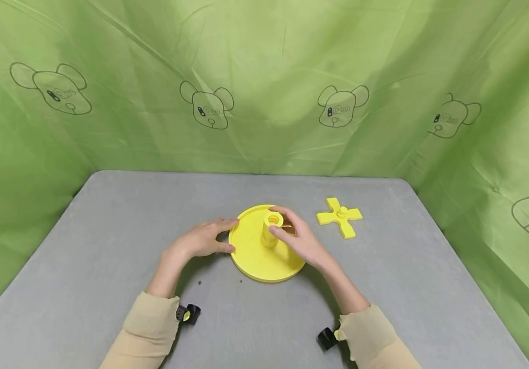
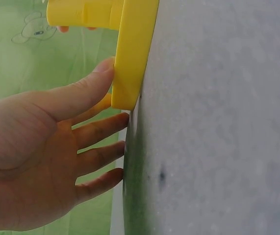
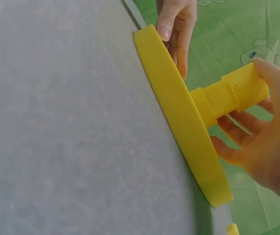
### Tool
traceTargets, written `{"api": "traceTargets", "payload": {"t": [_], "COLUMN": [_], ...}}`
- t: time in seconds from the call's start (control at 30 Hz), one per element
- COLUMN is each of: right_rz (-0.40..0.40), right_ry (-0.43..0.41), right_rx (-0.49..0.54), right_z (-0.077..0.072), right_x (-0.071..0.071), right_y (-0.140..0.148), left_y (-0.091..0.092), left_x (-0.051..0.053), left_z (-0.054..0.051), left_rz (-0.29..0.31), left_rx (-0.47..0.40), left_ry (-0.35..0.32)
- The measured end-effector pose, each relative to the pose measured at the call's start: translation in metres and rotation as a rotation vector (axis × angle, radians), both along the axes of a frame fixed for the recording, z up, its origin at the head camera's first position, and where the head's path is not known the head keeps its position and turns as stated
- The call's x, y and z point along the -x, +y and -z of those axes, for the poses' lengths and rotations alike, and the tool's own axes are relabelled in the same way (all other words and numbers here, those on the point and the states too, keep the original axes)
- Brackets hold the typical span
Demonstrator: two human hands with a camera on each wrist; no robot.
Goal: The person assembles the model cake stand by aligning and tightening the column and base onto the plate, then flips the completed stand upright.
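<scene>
A round yellow plate with a raised rim (image 1: 250, 256) lies on the table. From its middle rises a yellow hollow cylinder (image 1: 271, 233), upright, with what looks like thread inside its top and "35" on its side. My right hand (image 1: 303, 243) holds this cylinder, thumb on the near side and fingers round the far side. At the plate's left rim, my left hand (image 1: 202, 238) rests with thumb and forefinger touching the edge. Its other fingers (image 2: 98, 161) are spread and fairly straight beside the plate in the left wrist view.
A yellow cross-shaped piece (image 1: 340, 218) with a small peg in its middle lies to the right of the plate. The grey table (image 1: 107, 246) is bounded by green cloth walls (image 1: 269, 51). Small dark specks mark the tabletop near the left hand.
</scene>
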State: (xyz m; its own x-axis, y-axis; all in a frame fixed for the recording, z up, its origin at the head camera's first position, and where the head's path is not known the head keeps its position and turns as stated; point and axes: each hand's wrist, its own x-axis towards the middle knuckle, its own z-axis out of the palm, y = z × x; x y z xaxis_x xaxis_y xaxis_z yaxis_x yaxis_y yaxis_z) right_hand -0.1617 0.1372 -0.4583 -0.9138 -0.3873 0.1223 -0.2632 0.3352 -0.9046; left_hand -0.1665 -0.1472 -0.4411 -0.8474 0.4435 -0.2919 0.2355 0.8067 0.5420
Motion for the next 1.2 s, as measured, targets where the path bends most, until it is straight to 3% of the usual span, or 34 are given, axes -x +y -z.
{"api": "traceTargets", "payload": {"t": [0.53, 0.9, 1.2], "right_rz": [-0.048, -0.009, -0.057], "right_ry": [0.013, 0.01, 0.043], "right_rx": [-0.024, 0.024, -0.033], "right_z": [-0.0038, -0.0011, -0.0042], "right_x": [-0.0003, 0.0007, -0.0006], "right_y": [0.0009, -0.0001, 0.0011], "left_y": [-0.0002, -0.0011, -0.0002], "left_x": [0.0016, 0.0015, 0.0017], "left_z": [-0.0004, 0.0001, 0.0005], "left_rz": [0.006, 0.012, 0.003], "left_rx": [0.016, 0.016, 0.009], "left_ry": [-0.011, -0.005, -0.001]}}
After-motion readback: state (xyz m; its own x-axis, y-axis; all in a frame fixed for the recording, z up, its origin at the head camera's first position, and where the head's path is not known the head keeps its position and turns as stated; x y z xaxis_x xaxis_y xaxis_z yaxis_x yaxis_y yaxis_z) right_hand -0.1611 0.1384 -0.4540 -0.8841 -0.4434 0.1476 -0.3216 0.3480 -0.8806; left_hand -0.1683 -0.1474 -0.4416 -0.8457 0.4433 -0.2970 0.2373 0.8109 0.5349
